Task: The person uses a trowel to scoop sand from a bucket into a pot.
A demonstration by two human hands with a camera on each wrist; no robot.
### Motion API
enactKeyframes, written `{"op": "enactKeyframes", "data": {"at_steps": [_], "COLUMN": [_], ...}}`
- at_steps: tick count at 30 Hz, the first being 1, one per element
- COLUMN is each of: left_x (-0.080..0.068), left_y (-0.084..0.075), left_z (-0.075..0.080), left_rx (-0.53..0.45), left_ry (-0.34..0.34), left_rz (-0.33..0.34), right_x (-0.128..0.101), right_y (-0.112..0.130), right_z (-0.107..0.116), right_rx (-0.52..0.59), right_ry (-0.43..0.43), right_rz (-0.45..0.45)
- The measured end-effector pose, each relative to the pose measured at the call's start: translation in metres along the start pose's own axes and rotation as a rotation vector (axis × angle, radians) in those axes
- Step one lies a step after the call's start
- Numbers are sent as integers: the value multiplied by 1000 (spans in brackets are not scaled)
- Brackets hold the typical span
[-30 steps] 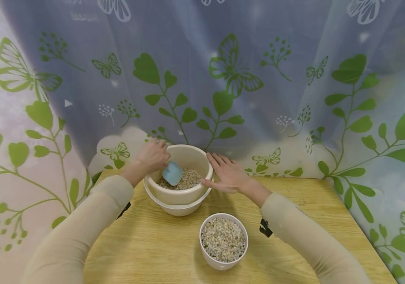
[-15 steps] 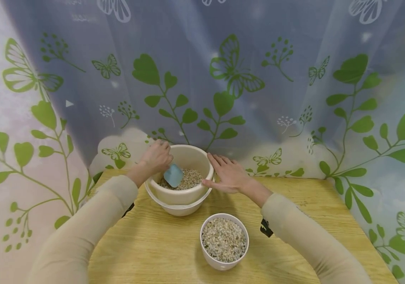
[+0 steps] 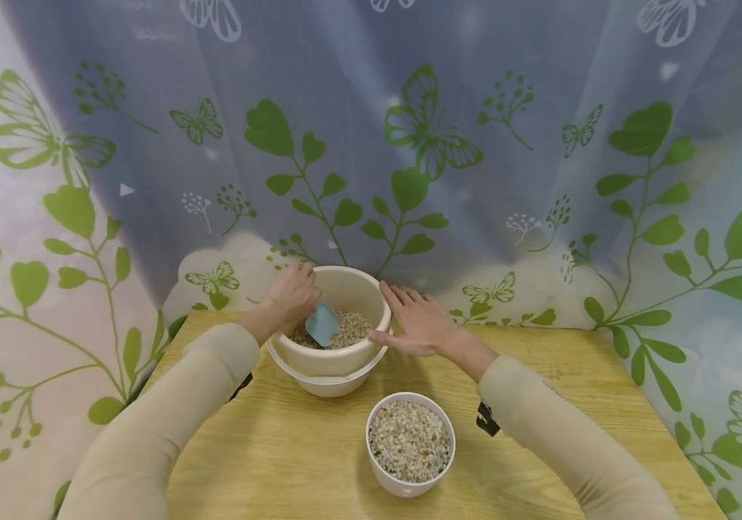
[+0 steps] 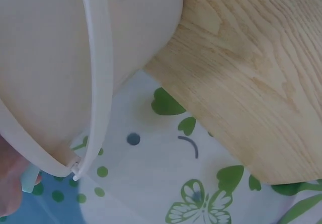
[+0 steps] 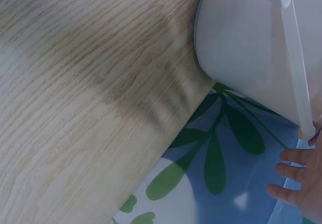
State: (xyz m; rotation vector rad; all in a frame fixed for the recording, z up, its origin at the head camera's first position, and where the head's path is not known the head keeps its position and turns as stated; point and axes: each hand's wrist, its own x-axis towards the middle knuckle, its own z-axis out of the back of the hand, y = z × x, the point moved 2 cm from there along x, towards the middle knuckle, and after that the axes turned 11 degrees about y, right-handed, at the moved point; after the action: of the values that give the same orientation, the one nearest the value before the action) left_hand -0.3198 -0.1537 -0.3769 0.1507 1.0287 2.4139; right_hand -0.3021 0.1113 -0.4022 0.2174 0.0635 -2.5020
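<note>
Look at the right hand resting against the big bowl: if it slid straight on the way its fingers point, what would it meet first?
Probably the curtain behind the bowl; the right hand points past its rim, though depth is unclear.

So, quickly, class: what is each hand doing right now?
Left hand: grips the small light-blue plastic scoop in the cream plastic bowl of gravel.
Right hand: open, straight fingers against that bowl's rim.
</note>
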Motion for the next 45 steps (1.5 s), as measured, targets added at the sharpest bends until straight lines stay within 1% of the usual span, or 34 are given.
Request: {"op": "enactKeyframes", "data": {"at_steps": [6, 13, 18, 21, 25, 32, 37, 45], "left_x": [1, 2, 2, 2, 2, 1, 0, 0], "left_y": [0, 0, -1, -3, -6, -8, -7, -8], "left_z": [-2, -2, -3, -4, -6, -8, -9, -6], "left_rx": [-67, -68, -73, -103, -151, -131, -141, -184], "left_ry": [15, 30, 37, 40, 31, -3, -7, -24], "left_rz": [8, 4, 15, 12, 6, 22, 25, -6], "right_x": [-2, -3, -3, -3, -3, -1, -1, -1], "right_y": [-1, -1, -1, -1, 0, 0, 1, 1], "right_z": [2, 3, 3, 3, 2, -1, 1, 1], "right_rx": [12, 10, 11, 10, 16, 21, 23, 16], "right_ry": [1, -4, -15, -17, -8, -14, -11, -15], "right_rz": [-1, -2, 6, 8, 11, 7, 4, 1]}}
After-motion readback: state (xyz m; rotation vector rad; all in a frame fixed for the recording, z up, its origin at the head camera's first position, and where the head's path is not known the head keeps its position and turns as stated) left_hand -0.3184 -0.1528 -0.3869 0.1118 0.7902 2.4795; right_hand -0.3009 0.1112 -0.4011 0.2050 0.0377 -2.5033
